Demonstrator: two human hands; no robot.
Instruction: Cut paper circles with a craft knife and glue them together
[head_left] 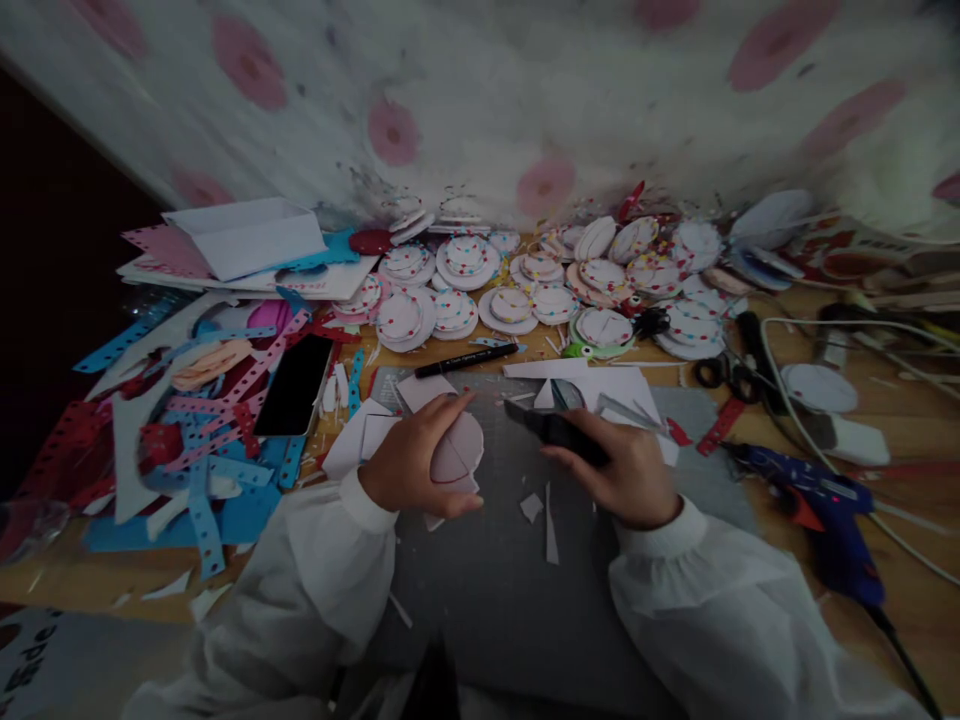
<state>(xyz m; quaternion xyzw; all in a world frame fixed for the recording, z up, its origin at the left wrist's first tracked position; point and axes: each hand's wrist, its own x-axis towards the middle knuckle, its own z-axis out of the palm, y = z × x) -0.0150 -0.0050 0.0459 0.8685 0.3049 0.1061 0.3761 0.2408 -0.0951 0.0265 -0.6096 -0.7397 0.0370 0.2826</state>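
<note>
My left hand point(412, 455) is curved around a pale, roughly round paper piece point(457, 447) with a dark line drawn across it, thumb and fingers at its edges. In my right hand point(634, 470) is a black craft knife point(559, 430), its blade pointing left toward the paper piece but apart from it. Both hands are over a grey cutting mat point(517, 610). Small white scraps point(532, 508) lie on the mat between them. White paper sheets point(626, 390) lie behind my right hand.
Many small round paper hats point(469, 262) line the back of the table. A black marker point(469, 359) lies behind the mat. At left are a phone point(295, 385) and coloured strips point(202, 500). A blue glue gun point(825, 510), its cord and scissors point(726, 377) are at right.
</note>
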